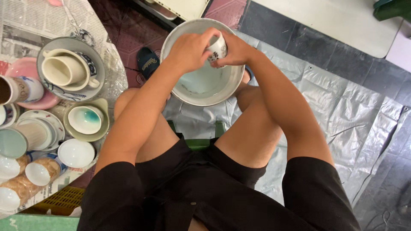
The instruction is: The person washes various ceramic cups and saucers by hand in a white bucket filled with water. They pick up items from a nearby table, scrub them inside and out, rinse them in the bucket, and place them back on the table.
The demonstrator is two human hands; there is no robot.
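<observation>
Both my hands meet over a wide white basin (184, 96) that stands on the floor between my knees, with pale water in it. My left hand (188, 49) and my right hand (235, 49) together hold a small white ceramic cup (218, 49) with dark markings, tilted above the basin. My left hand's fingers curl over the cup's top; my right hand grips it from the right side. Most of the cup is hidden by my fingers.
A newspaper-covered table (25, 21) at the left carries several ceramic cups, bowls and saucers, among them a cream mug on a patterned plate (68, 68) and a bowl with a teal centre (85, 119). A silver plastic sheet (342, 111) covers the floor. A dark sandal (147, 62) lies beside the basin.
</observation>
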